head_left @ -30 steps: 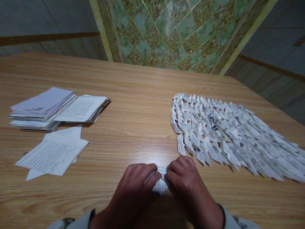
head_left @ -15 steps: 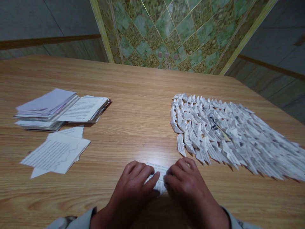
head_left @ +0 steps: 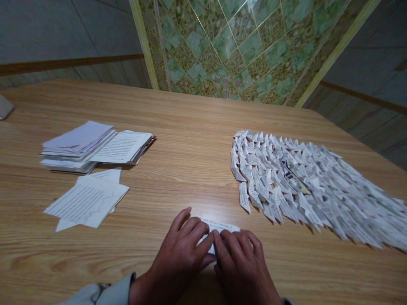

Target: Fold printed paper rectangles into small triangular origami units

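A small printed sheet of paper [head_left: 219, 225] lies on the table close in front of me, its near part covered by my fingers. My left hand [head_left: 187, 243] is closed on the sheet's left side, thumb and fingers pinching near the middle. From the right, my right hand [head_left: 240, 252] presses and grips the paper, its index fingertip meeting the left fingers. Just beyond, to the right, spread rows of folded paper boats [head_left: 286, 173], made from printed pages. One boat [head_left: 244, 197] stands at the near left corner of these rows.
On the left of the wooden table [head_left: 178, 169] sits a stack of papers [head_left: 76, 142] with a printed pile [head_left: 125, 146] against it. Loose printed sheets [head_left: 87, 201] lie nearer. A pale object [head_left: 4, 106] shows at the far left edge. Patterned tiles [head_left: 229, 46] appear beyond the table.
My right hand has moved in toward the left hand, and the fingertips now meet on the paper. More of the sheet's far right corner shows. The view has shifted slightly left.
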The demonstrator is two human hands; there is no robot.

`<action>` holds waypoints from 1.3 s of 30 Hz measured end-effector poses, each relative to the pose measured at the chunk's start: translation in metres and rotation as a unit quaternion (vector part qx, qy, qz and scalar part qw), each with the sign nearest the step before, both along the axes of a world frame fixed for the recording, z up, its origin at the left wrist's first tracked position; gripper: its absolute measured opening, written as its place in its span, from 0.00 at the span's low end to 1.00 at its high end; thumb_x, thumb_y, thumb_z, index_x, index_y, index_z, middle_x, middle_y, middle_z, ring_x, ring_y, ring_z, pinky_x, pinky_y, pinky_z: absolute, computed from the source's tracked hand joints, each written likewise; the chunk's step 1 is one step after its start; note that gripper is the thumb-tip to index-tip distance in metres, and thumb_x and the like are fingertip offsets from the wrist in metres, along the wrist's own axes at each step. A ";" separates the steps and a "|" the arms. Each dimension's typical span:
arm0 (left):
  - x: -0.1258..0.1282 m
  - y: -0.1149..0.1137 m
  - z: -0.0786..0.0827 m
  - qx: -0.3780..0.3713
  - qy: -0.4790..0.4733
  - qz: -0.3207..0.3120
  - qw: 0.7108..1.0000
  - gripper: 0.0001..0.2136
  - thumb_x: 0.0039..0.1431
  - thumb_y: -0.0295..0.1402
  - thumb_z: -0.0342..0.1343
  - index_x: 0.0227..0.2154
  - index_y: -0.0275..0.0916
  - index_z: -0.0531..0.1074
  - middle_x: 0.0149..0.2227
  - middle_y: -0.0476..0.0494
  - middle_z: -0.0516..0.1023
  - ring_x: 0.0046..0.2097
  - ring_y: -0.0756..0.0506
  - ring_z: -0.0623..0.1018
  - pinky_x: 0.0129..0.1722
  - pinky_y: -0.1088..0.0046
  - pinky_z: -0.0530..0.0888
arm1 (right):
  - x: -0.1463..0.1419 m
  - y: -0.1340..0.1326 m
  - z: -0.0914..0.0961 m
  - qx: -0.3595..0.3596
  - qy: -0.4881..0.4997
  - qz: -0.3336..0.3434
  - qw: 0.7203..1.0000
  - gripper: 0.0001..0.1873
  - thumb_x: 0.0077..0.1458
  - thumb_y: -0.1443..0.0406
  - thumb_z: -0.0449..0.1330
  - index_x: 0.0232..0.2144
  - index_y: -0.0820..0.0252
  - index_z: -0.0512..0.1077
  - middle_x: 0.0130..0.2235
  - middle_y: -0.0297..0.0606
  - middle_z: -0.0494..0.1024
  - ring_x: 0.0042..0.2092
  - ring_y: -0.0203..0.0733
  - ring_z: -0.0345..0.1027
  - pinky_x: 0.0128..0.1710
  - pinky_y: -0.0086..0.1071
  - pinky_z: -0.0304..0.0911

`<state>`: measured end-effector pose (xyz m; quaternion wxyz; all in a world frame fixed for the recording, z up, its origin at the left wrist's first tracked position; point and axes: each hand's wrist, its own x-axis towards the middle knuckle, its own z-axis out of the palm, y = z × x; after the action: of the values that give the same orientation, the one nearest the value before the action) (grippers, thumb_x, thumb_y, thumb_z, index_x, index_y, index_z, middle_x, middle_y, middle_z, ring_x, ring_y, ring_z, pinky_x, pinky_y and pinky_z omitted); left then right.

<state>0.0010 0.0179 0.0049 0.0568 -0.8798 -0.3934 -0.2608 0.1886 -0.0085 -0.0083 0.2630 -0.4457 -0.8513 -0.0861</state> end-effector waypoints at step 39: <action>-0.017 -0.010 0.014 -0.074 0.050 0.002 0.996 0.08 0.65 0.29 0.55 0.45 0.42 0.74 0.38 0.47 0.79 0.42 0.41 0.75 0.57 0.51 0.60 | 0.013 -0.004 0.016 -0.025 -0.042 0.002 0.999 0.27 0.52 0.53 0.70 0.48 0.63 0.73 0.40 0.40 0.80 0.41 0.49 0.69 0.57 0.48 0.55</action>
<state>-0.0164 0.0075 0.0185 0.0120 -0.8926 -0.4103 -0.1863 0.2017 -0.0128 0.0077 0.2158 -0.4461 -0.8646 -0.0830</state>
